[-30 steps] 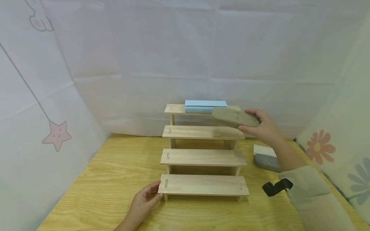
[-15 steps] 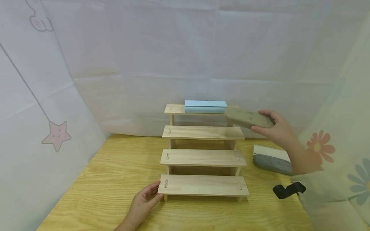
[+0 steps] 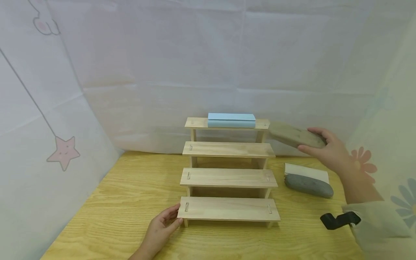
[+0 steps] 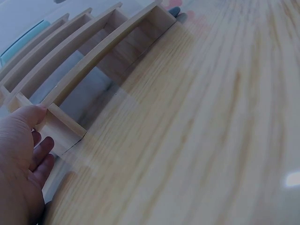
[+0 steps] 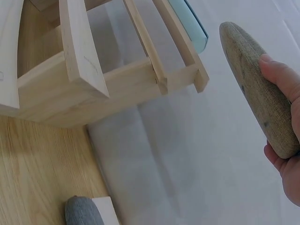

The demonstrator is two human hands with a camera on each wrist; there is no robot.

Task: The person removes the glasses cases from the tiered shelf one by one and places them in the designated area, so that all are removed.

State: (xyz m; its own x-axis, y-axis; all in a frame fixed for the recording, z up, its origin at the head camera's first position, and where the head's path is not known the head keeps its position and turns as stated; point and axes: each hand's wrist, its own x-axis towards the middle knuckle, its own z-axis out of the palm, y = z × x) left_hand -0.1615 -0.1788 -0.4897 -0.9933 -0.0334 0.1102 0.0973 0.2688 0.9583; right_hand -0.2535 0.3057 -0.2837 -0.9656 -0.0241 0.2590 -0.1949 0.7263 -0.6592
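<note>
Your right hand (image 3: 331, 150) gripped the olive-brown flat pouch (image 3: 295, 135) and carried it rightward, off from over the second step; a second ago it hung in front of the blue box (image 3: 231, 120), now it was in the air just right of the stepped wooden rack (image 3: 229, 177), above the grey pouch (image 3: 308, 185) and white pad (image 3: 307, 170). So it wasn't placed on any step. Your left hand (image 3: 160, 227) stayed put, fingers relaxed, thumb touching the bottom step's left corner.

The right hand (image 3: 331, 151) has carried the tan stone (image 3: 296, 135) rightward. It now hangs clear of the wooden steps (image 3: 228, 150).
</note>
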